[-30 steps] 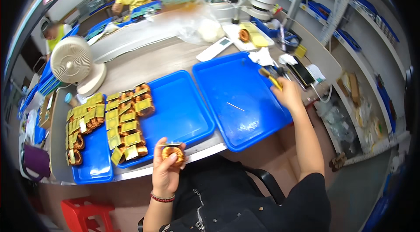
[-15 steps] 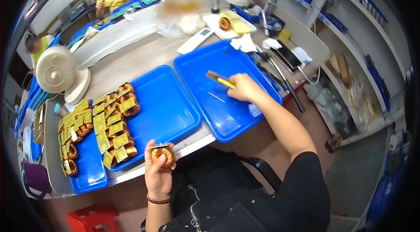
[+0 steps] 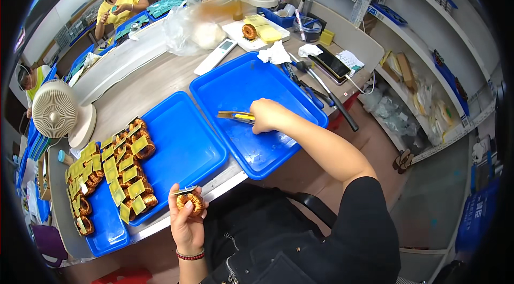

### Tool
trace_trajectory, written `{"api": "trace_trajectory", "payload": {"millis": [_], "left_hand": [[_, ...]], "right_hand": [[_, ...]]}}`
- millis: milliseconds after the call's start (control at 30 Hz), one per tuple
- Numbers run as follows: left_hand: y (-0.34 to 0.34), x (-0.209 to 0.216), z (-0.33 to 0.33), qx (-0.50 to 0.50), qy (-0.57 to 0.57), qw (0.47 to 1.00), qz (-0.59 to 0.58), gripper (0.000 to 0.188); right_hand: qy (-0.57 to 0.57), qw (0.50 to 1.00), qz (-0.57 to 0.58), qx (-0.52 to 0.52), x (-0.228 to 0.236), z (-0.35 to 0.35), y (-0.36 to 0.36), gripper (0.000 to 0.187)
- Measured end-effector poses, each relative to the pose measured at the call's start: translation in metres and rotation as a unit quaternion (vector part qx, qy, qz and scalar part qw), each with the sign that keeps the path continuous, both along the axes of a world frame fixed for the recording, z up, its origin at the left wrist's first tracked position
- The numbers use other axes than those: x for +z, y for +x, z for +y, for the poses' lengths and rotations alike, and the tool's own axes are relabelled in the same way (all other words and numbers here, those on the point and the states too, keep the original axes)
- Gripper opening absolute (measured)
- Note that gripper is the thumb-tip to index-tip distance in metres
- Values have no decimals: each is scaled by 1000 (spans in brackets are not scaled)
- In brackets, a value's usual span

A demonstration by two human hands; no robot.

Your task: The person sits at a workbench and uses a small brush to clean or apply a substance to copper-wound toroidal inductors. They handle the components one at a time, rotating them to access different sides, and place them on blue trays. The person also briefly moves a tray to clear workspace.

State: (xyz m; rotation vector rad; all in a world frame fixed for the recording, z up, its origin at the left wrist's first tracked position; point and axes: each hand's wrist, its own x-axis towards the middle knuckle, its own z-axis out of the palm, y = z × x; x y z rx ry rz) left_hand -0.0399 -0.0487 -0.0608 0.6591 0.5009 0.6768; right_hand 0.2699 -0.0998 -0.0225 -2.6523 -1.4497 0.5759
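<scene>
My left hand (image 3: 186,226) grips a copper-wound ring coil (image 3: 189,205) with a small flat board on its top, held just off the table's front edge. Over the right blue tray (image 3: 251,169), my right hand (image 3: 267,116) is closed around a tool with a brown end and a yellow part (image 3: 235,116). Its exact kind I cannot make out. The tool's end points left, low over the tray floor. Several more coils with yellowish boards (image 3: 128,175) stand in rows in the middle blue tray (image 3: 184,147), and others (image 3: 85,177) fill the left blue tray (image 3: 110,236).
A white fan (image 3: 56,107) stands at the left. Behind the trays lie a white remote (image 3: 216,57) and a white tray (image 3: 235,29) with one coil. A phone (image 3: 329,63) and dark-handled tools (image 3: 340,104) lie at the right. A person in yellow (image 3: 123,3) sits beyond.
The whole view has shifted, moving the scene leftward. The tool in my right hand has swung to lie more level and lower across the tray. My left hand keeps its coil.
</scene>
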Motion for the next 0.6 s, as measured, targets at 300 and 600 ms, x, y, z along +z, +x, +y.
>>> {"api": "trace_trajectory", "payload": {"millis": [300,600], "left_hand": [[4,1,-3,-17,5,1000,-1,52],[1,8,-3,-13,-5,1000,15,57]], "right_hand": [[152,955,-88,-241,16,-70,104,30],[204,944,-145,-215,5,-99,97,35]]}}
